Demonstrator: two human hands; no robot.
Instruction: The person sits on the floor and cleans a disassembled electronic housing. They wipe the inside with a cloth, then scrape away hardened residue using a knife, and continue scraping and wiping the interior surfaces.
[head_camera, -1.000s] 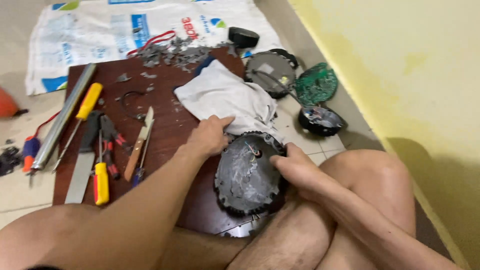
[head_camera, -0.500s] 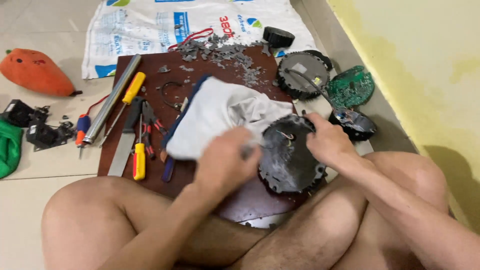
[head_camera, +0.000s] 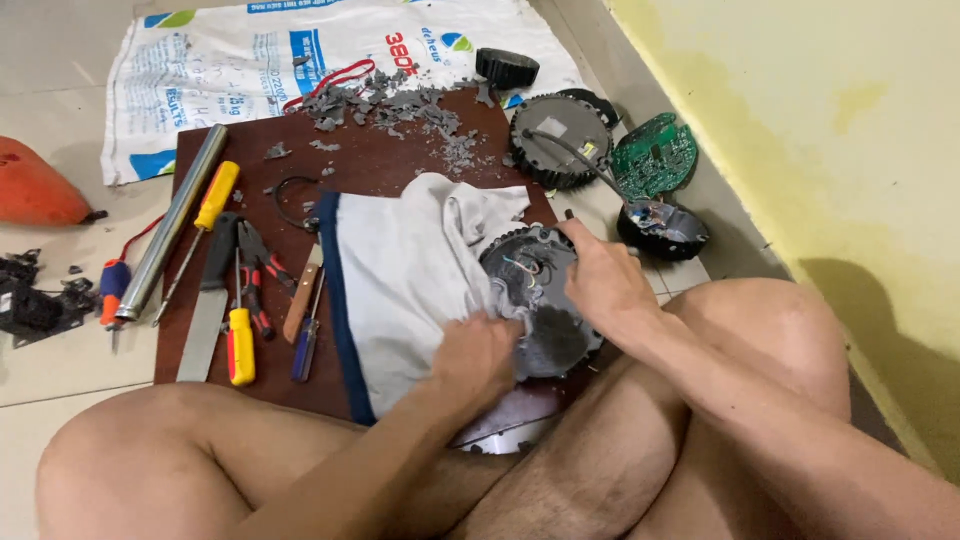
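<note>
I sit cross-legged on the floor over a dark wooden board (head_camera: 390, 165). My left hand (head_camera: 478, 358) grips a bunched part of a white cloth with a blue edge (head_camera: 400, 280) and presses it against a round dusty grey disc-shaped part (head_camera: 535, 295) with small wires at its middle. My right hand (head_camera: 600, 285) holds that disc at its right rim, fingers over its top edge. The cloth spreads over the board to the left of the disc.
Screwdrivers, pliers, a file and a metal tube (head_camera: 175, 235) lie at the board's left. Grey debris (head_camera: 400, 105) is heaped at its far end. A ribbed round housing (head_camera: 560, 140), green circuit board (head_camera: 655, 155), black cap (head_camera: 665, 230) and printed sack (head_camera: 300, 60) lie beyond. A yellow wall stands right.
The cloth has been drawn over from the far side and spread out; my left hand moved from its top onto the disc with a bunch of cloth. My right hand shifted along the disc's rim.
</note>
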